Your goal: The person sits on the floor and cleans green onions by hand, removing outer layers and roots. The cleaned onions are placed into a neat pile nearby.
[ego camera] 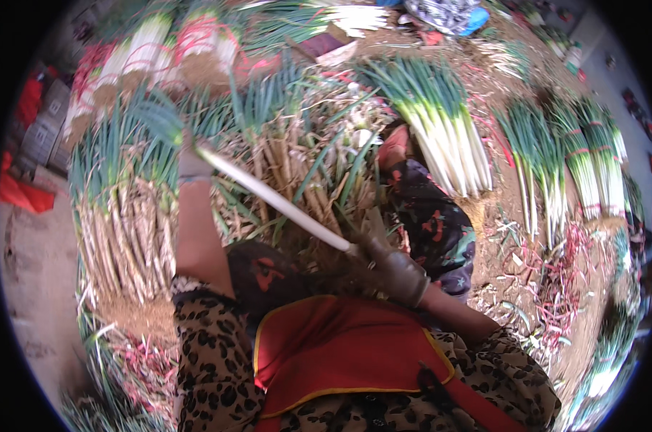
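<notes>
A long Welsh onion stalk with a white shank and green leaves slants across in front of me. My left hand, in a soiled glove, grips it where the white turns green. My gloved right hand is at the root end; its fingers are blurred, so whether they close on the stalk is unclear. Unpeeled onions with dry brown skins lie to my left. Beyond the held stalk are loose husks and leaves. Clean white-stemmed onions rest in a heap beyond my right knee.
Tied onion bundles stand at the far left. More bundles and loose onions lie on the right. Pink tape scraps litter the dirt floor. My bare foot is near the clean heap. Boxes stand far left.
</notes>
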Demonstrator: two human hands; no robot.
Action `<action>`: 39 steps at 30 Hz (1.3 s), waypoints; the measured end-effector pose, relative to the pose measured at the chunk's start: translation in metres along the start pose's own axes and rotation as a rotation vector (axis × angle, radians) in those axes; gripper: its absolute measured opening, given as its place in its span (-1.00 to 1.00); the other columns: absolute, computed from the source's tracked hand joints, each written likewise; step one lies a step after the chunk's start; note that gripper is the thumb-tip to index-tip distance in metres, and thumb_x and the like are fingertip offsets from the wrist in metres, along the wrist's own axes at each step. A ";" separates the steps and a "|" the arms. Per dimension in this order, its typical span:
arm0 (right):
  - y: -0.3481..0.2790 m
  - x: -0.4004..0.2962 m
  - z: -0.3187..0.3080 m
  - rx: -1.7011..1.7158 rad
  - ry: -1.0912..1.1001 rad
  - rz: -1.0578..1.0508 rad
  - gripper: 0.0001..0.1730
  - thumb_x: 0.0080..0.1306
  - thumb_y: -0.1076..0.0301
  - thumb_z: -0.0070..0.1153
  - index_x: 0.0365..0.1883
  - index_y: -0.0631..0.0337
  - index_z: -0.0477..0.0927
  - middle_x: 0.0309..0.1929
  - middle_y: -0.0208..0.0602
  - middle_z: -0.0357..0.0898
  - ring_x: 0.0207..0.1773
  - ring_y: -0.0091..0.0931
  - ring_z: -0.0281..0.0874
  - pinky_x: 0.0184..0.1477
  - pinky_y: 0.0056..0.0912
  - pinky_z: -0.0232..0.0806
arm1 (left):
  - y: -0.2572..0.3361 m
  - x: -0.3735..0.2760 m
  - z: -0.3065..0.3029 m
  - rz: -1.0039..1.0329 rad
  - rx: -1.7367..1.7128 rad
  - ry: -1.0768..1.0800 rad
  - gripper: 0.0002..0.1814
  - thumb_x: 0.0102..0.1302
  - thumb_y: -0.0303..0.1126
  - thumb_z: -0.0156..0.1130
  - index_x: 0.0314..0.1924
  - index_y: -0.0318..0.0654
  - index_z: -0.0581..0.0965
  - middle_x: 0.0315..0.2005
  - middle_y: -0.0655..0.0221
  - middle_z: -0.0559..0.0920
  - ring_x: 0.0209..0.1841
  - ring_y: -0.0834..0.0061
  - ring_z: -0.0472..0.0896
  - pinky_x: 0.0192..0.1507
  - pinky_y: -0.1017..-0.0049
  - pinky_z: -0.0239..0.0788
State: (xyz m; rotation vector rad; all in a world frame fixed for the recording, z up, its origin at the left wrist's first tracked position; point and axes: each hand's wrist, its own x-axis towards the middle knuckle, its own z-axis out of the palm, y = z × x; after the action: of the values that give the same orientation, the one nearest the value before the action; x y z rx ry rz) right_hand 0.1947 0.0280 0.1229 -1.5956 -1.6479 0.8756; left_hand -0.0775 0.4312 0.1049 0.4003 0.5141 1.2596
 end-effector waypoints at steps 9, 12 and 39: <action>-0.012 -0.071 -0.006 0.714 0.026 0.389 -0.83 0.37 0.36 0.07 -0.20 0.29 0.51 -0.39 -0.41 0.50 -0.37 -0.61 0.47 -0.32 -0.52 0.36 | -0.012 0.031 -0.041 -0.083 0.112 0.074 -0.66 0.34 -0.04 0.22 -0.36 -0.14 0.42 -0.63 0.58 0.30 -0.67 0.65 0.22 -0.66 0.65 0.10; -0.016 -0.108 -0.037 0.531 0.102 0.360 -0.78 0.37 0.34 0.09 -0.12 0.29 0.53 -0.51 -0.48 0.47 -0.42 -0.69 0.46 -0.38 -0.59 0.33 | 0.018 0.049 -0.084 -0.015 0.133 0.068 -0.71 0.37 -0.01 0.16 -0.27 -0.06 0.51 -0.62 0.62 0.31 -0.67 0.68 0.22 -0.66 0.65 0.08; 0.182 0.046 -0.177 -0.240 0.817 0.157 -0.61 0.34 0.34 0.11 0.13 0.21 0.46 -0.18 0.08 0.62 -0.16 -0.18 0.64 -0.16 -0.22 0.44 | -0.094 -0.067 0.142 -0.177 0.594 -0.355 -0.62 0.40 -0.21 0.15 0.12 -0.23 0.44 -0.17 0.35 0.57 -0.08 0.45 0.55 0.03 0.43 0.40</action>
State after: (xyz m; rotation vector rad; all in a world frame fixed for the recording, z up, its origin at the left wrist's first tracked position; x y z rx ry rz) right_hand 0.4412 0.0806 0.0679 -1.9103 -1.0666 0.0361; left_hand 0.0635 0.3411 0.1795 1.0344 0.5973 0.8212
